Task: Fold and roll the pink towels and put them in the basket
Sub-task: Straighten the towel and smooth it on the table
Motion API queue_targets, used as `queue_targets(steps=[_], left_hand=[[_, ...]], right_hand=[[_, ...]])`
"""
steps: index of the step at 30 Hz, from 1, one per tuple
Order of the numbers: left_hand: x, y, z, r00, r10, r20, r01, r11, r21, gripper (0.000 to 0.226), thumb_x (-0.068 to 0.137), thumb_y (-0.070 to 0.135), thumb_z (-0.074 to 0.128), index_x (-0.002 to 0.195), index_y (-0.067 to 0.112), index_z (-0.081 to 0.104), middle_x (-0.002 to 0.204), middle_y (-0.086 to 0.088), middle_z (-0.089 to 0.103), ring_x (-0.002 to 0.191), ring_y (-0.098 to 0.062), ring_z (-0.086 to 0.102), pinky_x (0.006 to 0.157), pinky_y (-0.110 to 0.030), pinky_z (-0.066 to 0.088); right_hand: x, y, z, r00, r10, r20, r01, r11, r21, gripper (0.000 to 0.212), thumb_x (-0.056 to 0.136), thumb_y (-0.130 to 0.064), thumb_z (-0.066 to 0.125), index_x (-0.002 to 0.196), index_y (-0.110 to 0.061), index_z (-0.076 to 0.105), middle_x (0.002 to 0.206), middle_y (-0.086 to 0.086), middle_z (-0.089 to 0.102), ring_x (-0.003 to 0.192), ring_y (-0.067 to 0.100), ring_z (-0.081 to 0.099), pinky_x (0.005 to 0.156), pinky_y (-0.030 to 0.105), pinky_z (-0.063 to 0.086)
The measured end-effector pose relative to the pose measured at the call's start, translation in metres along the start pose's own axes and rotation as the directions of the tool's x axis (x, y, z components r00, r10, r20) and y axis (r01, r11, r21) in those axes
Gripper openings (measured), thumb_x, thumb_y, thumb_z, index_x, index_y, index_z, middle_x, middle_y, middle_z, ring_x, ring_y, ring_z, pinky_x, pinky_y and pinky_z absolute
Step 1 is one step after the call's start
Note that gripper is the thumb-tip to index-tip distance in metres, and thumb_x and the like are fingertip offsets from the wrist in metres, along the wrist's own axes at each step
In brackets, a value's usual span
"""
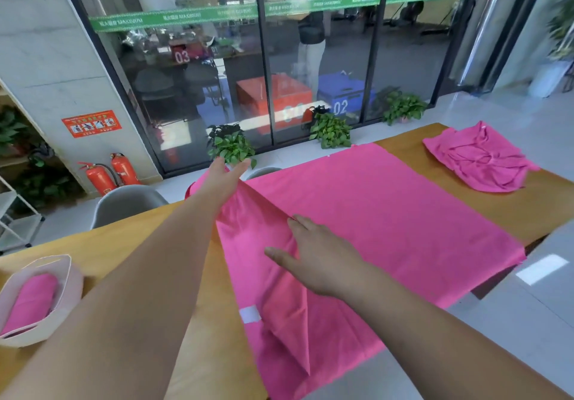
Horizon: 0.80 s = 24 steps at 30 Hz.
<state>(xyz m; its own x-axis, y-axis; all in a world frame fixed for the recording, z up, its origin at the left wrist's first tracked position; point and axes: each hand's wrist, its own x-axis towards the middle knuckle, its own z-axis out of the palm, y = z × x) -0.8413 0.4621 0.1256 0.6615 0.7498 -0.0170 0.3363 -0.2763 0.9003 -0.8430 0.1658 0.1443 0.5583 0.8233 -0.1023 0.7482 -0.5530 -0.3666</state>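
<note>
- The left hand lifts the far left corner of the spread towel; where its fingers meet the cloth is hidden beneath the hand.
- The right hand covers part of the fold.
- The spread towel's near end runs off the picture's bottom edge.
- The basket is cut off at the left edge, and its wall hides part of the rolled towel.
- Lettering on the green strip and the red notice is too blurred to read.
- The table hides the lower part of the grey chair.

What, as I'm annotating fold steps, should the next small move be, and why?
Probably carry the lifted edge rightward across and lay it down: the left hand holds the left edge of the spread pink cloth towel raised, while the right hand presses flat beside the crease.
</note>
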Motion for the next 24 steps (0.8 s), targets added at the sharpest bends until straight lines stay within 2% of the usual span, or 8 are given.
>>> queue_targets(steps=[2,4,7,10,13,17,20,24], left_hand=[[0.001,0.014,0.023,1.000,-0.014,0.005,0.014,1.000,-0.028,0.096,0.091,0.072,0.064,0.159,0.012,0.033,0.153,-0.009,0.046,0.141,-0.033,0.046,0.111,-0.051,0.040],[0.003,0.028,0.044,1.000,-0.002,0.011,0.003,0.999,-0.037,0.079,0.094,0.068,0.064,0.149,0.016,0.042,0.137,-0.003,0.048,0.125,-0.027,0.049,0.101,-0.043,0.040],[0.013,0.046,0.076,0.999,0.005,0.038,-0.003,0.999,-0.033,0.088,0.094,0.071,0.063,0.157,0.016,0.037,0.130,0.002,0.045,0.117,-0.021,0.045,0.096,-0.038,0.037],[0.027,0.064,0.107,0.998,-0.004,0.057,0.005,1.000,-0.027,0.082,0.081,0.085,0.063,0.136,0.024,0.053,0.121,0.000,0.057,0.110,-0.021,0.049,0.089,-0.039,0.043],[0.041,0.082,0.141,0.997,-0.002,0.075,0.003,1.000,-0.017,0.108,0.074,0.089,0.063,0.154,0.018,0.042,0.139,-0.001,0.055,0.124,-0.022,0.053,0.109,-0.045,0.043],[0.062,0.112,0.203,0.995,0.061,0.082,-0.057,0.997,-0.044,0.101,0.073,0.085,0.063,0.146,0.016,0.048,0.130,-0.001,0.057,0.123,-0.024,0.054,0.106,-0.042,0.043],[0.084,0.129,0.256,0.988,0.078,0.137,-0.063,0.992,-0.111,0.110,0.086,0.074,0.067,0.168,0.016,0.022,0.168,0.000,0.033,0.151,-0.023,0.034,0.122,-0.042,0.030],[0.113,0.149,0.319,0.981,0.055,0.184,-0.024,0.986,-0.166,0.115,0.083,0.075,0.069,0.170,0.021,0.015,0.177,0.001,0.014,0.160,-0.024,0.022,0.129,-0.051,0.024]], right_hand=[[-0.004,0.022,-0.012,1.000,0.003,-0.005,-0.003,1.000,-0.004,0.096,0.097,-0.083,0.030,0.168,-0.020,0.018,0.177,-0.004,0.012,0.158,0.026,0.027,0.124,0.051,0.033],[-0.006,0.043,-0.025,1.000,0.011,-0.008,-0.011,1.000,-0.002,0.095,0.098,-0.082,0.030,0.168,-0.020,0.018,0.177,-0.004,0.011,0.157,0.026,0.027,0.123,0.052,0.034],[-0.007,0.074,-0.043,1.000,0.027,-0.016,-0.027,1.000,0.003,0.094,0.099,-0.082,0.029,0.168,-0.019,0.018,0.177,-0.004,0.011,0.157,0.027,0.028,0.123,0.054,0.033],[-0.001,0.108,-0.059,0.998,0.050,-0.032,-0.050,0.999,0.003,0.096,0.097,-0.083,0.028,0.169,-0.020,0.018,0.177,-0.005,0.010,0.157,0.025,0.028,0.124,0.051,0.033],[0.005,0.143,-0.076,0.997,0.068,-0.031,-0.067,0.998,0.021,0.096,0.097,-0.083,0.028,0.170,-0.021,0.015,0.178,-0.007,0.007,0.160,0.019,0.022,0.127,0.049,0.029],[0.011,0.200,-0.100,0.996,0.086,-0.025,-0.085,0.996,0.040,0.094,0.099,-0.079,0.031,0.170,-0.020,0.013,0.178,-0.007,0.005,0.162,0.013,0.014,0.130,0.042,0.021],[0.021,0.245,-0.118,0.993,0.113,-0.026,-0.111,0.993,0.044,0.094,0.099,-0.080,0.031,0.170,-0.021,0.013,0.178,-0.008,0.006,0.162,0.011,0.013,0.131,0.042,0.020],[0.036,0.304,-0.138,0.989,0.145,-0.004,-0.145,0.988,0.052,0.094,0.099,-0.079,0.031,0.170,-0.020,0.014,0.177,-0.006,0.007,0.162,0.011,0.013,0.131,0.042,0.020]])
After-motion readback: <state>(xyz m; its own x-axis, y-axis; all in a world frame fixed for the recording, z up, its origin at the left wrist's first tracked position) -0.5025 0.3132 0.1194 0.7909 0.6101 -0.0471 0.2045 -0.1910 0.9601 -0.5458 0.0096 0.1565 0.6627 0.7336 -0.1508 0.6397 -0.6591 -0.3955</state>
